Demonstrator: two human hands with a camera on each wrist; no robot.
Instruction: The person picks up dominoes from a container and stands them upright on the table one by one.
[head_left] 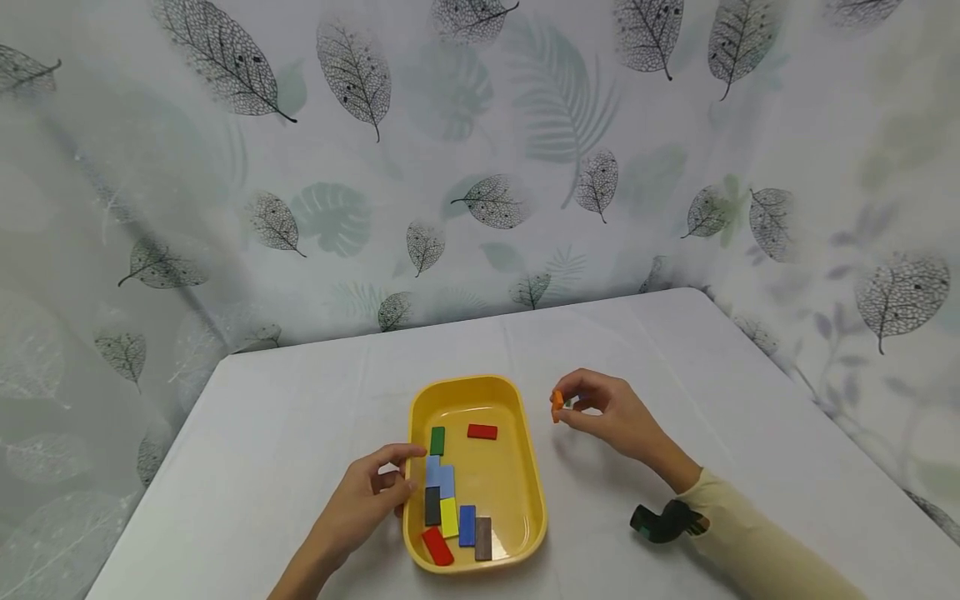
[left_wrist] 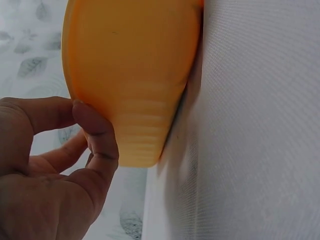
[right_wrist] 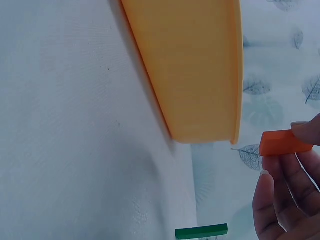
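My left hand [head_left: 367, 497] is at the left side of a yellow tray [head_left: 534, 467] and pinches its rim, as the left wrist view shows. To the right of the tray, my right hand [head_left: 611, 417] holds an orange block [head_left: 557, 406] above the white table. The same orange block [right_wrist: 285, 143] sits between thumb and fingers in the right wrist view. Inside the tray lie a green block [head_left: 437, 441], a red block [head_left: 482, 432], another red block [head_left: 438, 547], a yellow block [head_left: 448, 517], a black block [head_left: 432, 506] and several blue and brown ones.
A separate green block [right_wrist: 201, 231] shows at the bottom of the right wrist view, outside the tray. The white table [head_left: 300, 425] runs back to a leaf-print curtain [head_left: 465, 250]. A black strap-like device [head_left: 663, 522] sits at the right sleeve.
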